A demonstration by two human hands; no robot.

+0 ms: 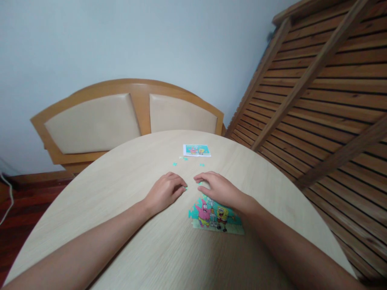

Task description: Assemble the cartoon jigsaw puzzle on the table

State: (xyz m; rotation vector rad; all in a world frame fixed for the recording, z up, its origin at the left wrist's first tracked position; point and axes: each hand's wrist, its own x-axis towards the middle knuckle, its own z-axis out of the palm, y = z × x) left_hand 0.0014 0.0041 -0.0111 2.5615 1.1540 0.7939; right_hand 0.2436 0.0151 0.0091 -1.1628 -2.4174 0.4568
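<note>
The puzzle (203, 214) seems mid-assembly, a piece (186, 188) being pinched by the left hand (166, 191), the right hand (220, 189)'s hold unclear, careful alignment seemingly needed.

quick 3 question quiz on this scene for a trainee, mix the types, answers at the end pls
1. True or false: the picture card lies farther from the person than the partly built puzzle.

2. In this view, which one partly covers the partly built puzzle?
A) the left hand and forearm
B) the right hand and forearm
C) neither

3. Short answer: what shows at the tips of the fingers of the left hand?

Key:
1. True
2. B
3. A small green piece
</note>
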